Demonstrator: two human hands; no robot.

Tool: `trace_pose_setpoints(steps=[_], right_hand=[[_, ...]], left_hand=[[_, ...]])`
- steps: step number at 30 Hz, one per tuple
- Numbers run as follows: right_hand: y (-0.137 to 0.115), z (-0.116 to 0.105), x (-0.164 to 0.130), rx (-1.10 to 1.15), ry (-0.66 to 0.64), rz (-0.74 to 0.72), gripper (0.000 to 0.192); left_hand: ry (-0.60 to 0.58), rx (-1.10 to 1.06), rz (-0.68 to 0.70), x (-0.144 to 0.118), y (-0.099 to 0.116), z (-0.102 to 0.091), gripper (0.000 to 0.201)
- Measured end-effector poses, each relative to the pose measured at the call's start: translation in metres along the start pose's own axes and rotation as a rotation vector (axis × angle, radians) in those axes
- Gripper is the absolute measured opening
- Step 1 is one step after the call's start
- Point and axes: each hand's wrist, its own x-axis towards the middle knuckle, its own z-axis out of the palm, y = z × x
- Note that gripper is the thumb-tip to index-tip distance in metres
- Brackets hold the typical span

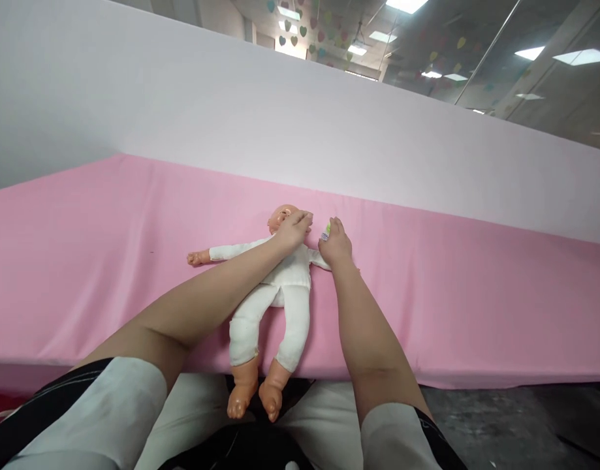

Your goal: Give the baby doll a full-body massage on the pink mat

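While the doll lies face-up on the pink surface, feet hanging over the near edge, the left hand rests released on its head at twelve o'clock; the right hand, just beside it, pinches a small green object.

Doll: smooth, slightly glossy plastic head and feet; body in matt white knit cloth. Tabletop: matt pink cloth, smooth, few creases. Far backdrop: matt pale cloth
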Motion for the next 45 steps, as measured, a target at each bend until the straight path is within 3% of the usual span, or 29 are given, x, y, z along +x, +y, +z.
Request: trace_pose_setpoints(steps=[2, 6, 9, 16, 20, 24, 28, 31, 34, 38, 41, 45], right_hand=[[0.002, -0.002, 0.000, 0.006, -0.003, -0.029, 0.079], [0.003, -0.002, 0.001, 0.017, -0.014, -0.068, 0.078], [0.002, 0.001, 0.002, 0.003, -0.012, -0.080, 0.080], [-0.008, 0.003, -0.005, -0.059, 0.004, -0.055, 0.081], [-0.013, -0.002, -0.009, -0.144, -0.008, -0.046, 0.078], [-0.026, -0.012, -0.018, -0.162, 0.030, -0.065, 0.080], [-0.063, -0.024, -0.045, -0.054, 0.064, -0.338, 0.064], [-0.098, -0.027, -0.069, 0.019, -0.047, -0.579, 0.064], [-0.119, -0.025, -0.085, -0.014, -0.181, -0.656, 0.084], [-0.119, -0.022, -0.086, -0.094, -0.212, -0.607, 0.083], [-0.116, -0.022, -0.085, -0.089, -0.270, -0.639, 0.084], [-0.125, -0.028, -0.094, 0.028, -0.446, -0.768, 0.076]], left_hand=[[-0.103, -0.228, -0.187, 0.014, 0.003, 0.021, 0.037], [-0.110, -0.411, -0.484, 0.028, 0.010, 0.045, 0.044], [-0.090, -0.511, -0.559, 0.029, 0.012, 0.050, 0.040], [-0.062, -0.633, -0.571, 0.025, 0.015, 0.045, 0.029], [-0.070, -0.637, -0.540, 0.007, 0.018, 0.026, 0.019], [-0.028, -0.699, -0.439, -0.020, 0.015, -0.012, 0.024], [-0.084, -0.736, -0.378, -0.047, 0.012, -0.047, 0.029], [-0.088, -0.843, -0.357, -0.063, 0.013, -0.057, 0.031], [-0.142, -1.022, -0.379, -0.072, 0.020, -0.061, 0.044], [-0.204, -1.163, -0.424, -0.069, 0.025, -0.072, 0.071], [-0.105, -1.211, -0.403, -0.063, 0.022, -0.083, 0.079], [-0.020, -1.234, -0.389, -0.059, 0.017, -0.092, 0.079]])
